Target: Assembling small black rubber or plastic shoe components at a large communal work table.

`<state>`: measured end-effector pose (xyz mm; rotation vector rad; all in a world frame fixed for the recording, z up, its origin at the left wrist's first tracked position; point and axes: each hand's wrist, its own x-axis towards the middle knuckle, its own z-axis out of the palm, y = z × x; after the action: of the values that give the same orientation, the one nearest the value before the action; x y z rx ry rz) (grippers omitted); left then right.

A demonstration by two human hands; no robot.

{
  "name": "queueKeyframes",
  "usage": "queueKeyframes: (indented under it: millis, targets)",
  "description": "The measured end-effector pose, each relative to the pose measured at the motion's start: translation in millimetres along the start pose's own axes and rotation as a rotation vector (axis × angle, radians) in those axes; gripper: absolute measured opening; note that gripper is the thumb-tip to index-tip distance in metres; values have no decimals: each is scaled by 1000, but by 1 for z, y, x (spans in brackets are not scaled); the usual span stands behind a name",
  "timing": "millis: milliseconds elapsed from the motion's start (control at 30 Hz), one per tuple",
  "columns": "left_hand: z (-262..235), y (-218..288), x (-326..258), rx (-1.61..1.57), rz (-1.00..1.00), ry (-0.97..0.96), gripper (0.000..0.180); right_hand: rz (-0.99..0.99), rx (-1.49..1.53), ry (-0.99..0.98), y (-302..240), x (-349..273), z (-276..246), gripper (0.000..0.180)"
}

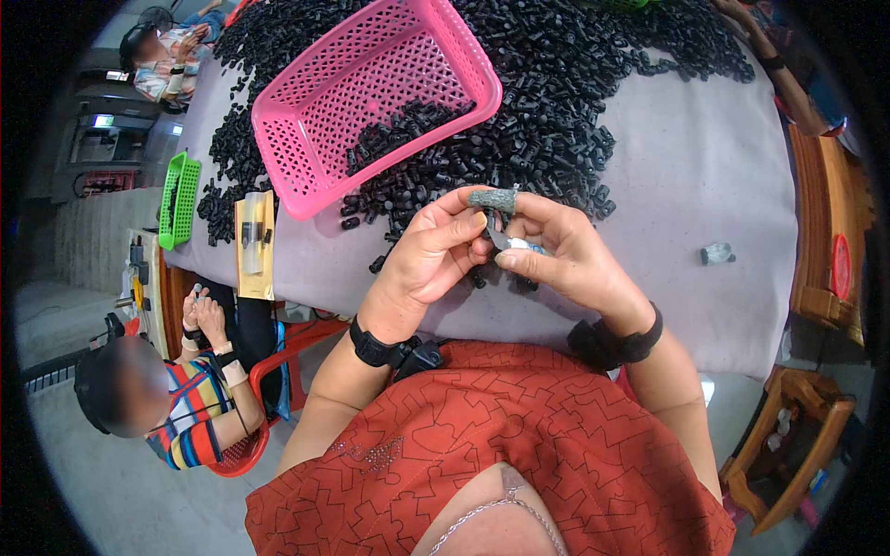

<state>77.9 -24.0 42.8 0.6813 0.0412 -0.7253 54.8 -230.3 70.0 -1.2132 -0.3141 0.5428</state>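
Observation:
Over the near edge of the pile of small black parts [556, 139], my two hands meet fingertip to fingertip. My left hand [426, 255] is closed in a pinch; what its thumb and fingers hold is mostly hidden. In my right hand [575, 250], also closed, is a small blade-like piece [496, 233], with something white and blue [526, 246] beside it under the fingers. A grey-green fabric wrap [492, 200] sits where the two index fingers meet; I cannot tell which finger it covers. Black bands circle both my wrists.
A pink perforated basket [306, 171] leans over the pile, with black parts inside. Left are a green basket [178, 204] and a yellow board [256, 278]. A grey-green roll [717, 254] lies right on the grey cloth [686, 167]. Several people work nearby; a wooden stool [788, 445] stands right.

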Motion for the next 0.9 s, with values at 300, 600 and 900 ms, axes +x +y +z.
queueKeyframes:
  millis: [300, 600, 900]
  targets:
    - [3, -2, -3, -4, -44, 2, 35, -8, -19, 63, -4, 0, -1, 45]
    - [1, -1, -3, -14, -35, -45, 35, -36, 4, 41, -1, -1, 2, 36]
    - [10, 3, -3, 59, -43, -2, 40, -18, -28, 42, -8, -2, -1, 35]
